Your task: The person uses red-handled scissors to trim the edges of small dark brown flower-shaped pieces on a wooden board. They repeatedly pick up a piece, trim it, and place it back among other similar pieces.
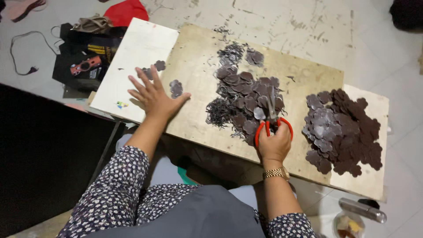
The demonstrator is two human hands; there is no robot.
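Note:
My right hand (274, 143) grips red-handled scissors (271, 119), blades pointing away over a middle heap of dark brown flower-shaped cutouts (246, 90) on a plywood board (194, 61). My left hand (154, 97) lies flat with fingers spread at the seam between the plywood and a white board (136, 48). It holds nothing, and a few loose cutouts (176, 88) lie by its fingers. A larger pile of cutouts (343, 130) sits to the right of the scissors. Thin dark trimmings (219, 112) lie left of the middle heap.
A black bag with an orange-red gadget (86, 65) and a red cloth (125, 11) lie on the floor at the back left. A dark panel (44, 154) stands at my left. A metal cylinder (362, 209) and a small bowl (348, 225) rest at the lower right.

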